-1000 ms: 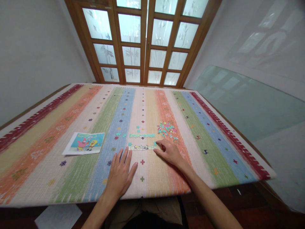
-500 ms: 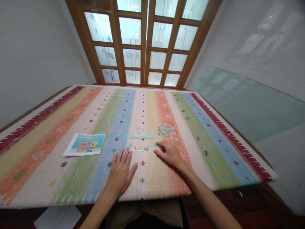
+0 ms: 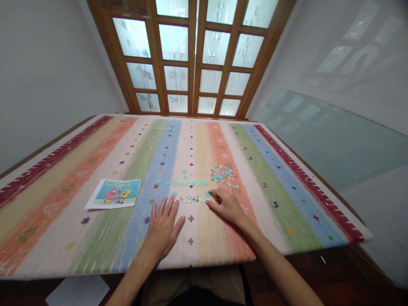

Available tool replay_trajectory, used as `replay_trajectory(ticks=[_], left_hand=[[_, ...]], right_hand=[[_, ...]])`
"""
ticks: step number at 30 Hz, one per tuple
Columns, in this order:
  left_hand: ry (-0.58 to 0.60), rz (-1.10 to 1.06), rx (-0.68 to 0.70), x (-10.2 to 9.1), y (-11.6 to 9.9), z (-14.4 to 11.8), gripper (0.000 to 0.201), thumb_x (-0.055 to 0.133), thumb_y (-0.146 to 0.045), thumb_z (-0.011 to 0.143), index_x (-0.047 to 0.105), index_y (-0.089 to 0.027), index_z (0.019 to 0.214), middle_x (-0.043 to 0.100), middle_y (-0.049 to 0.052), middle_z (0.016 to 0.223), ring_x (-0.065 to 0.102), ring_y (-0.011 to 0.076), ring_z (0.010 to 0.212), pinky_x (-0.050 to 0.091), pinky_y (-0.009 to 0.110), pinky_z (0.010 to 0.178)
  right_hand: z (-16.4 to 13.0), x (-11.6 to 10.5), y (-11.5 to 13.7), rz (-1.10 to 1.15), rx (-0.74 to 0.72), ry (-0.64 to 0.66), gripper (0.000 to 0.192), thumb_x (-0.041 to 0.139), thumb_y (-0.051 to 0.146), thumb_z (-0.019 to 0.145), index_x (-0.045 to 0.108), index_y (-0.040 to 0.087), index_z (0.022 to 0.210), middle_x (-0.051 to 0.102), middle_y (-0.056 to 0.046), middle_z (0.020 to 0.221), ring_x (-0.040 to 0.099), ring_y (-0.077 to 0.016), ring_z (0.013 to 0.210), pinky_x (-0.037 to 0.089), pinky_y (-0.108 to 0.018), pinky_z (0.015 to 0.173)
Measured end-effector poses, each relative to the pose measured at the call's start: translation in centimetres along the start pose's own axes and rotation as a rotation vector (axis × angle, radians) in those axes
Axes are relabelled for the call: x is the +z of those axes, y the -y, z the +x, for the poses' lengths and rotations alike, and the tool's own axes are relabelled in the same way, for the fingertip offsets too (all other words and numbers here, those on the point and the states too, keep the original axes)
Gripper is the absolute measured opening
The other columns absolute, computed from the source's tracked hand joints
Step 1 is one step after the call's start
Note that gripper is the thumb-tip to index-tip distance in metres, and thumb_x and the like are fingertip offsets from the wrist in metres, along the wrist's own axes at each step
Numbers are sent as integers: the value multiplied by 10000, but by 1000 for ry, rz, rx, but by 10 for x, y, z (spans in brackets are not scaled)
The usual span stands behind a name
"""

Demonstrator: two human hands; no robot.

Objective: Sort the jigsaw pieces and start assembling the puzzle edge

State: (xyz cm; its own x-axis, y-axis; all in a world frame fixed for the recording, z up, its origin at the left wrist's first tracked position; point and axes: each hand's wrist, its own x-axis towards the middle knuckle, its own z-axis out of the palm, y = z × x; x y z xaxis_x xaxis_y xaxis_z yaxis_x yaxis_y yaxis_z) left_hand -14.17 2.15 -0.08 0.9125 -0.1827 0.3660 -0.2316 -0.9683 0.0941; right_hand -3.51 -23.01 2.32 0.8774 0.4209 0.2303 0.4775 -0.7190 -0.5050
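Note:
My left hand (image 3: 162, 229) lies flat on the striped cloth, fingers spread, its fingertips just below the left end of a joined strip of puzzle pieces (image 3: 190, 198). My right hand (image 3: 227, 205) rests at the strip's right end, thumb and forefinger pinched at a small piece there. A second, teal strip (image 3: 190, 183) lies just beyond the first. A heap of loose puzzle pieces (image 3: 223, 173) sits beyond my right hand. A few single teal pieces (image 3: 162, 182) lie left of the strips.
A printed cartoon picture (image 3: 114, 193) lies at the left on the striped tablecloth (image 3: 79, 178). A wooden glazed door (image 3: 191, 55) stands behind the table. A glass sheet (image 3: 325, 136) leans on the right wall. White paper (image 3: 78, 290) lies on the floor.
The view has shifted slightly. Both hands stay almost where they were; my left hand has crept a little toward the lower strip.

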Motion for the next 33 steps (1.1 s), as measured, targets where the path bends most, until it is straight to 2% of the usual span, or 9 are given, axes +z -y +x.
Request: replay_trajectory(ticks=[8,23,33], left_hand=[[30,-25,-14,1,1,0,530,347,-442,1053,518,-144,1456,506,148,1520,420,375,1420,334,643,1140],[-9,-44,-13,2,2,-1,503,383,-416,1046,524,-137,1440,512,154,1514,427,378,1415,338,644,1139],[5,-72,-42,1,0,-1,487,399,-417,1042,515,-180,1452,496,131,1532,410,359,1436,311,627,1169]], right_hand=[[0,2,-1,5,-10,-13,225,689,281,840,736,162,1025,685,-50,833,602,-182,727,424,-295,686],[-3,6,-4,17,-56,-88,143,719,278,833,731,174,931,660,-32,782,594,-175,709,414,-284,664],[-3,7,-3,17,-52,-107,137,706,285,836,733,178,918,659,-25,764,586,-169,681,409,-279,649]])
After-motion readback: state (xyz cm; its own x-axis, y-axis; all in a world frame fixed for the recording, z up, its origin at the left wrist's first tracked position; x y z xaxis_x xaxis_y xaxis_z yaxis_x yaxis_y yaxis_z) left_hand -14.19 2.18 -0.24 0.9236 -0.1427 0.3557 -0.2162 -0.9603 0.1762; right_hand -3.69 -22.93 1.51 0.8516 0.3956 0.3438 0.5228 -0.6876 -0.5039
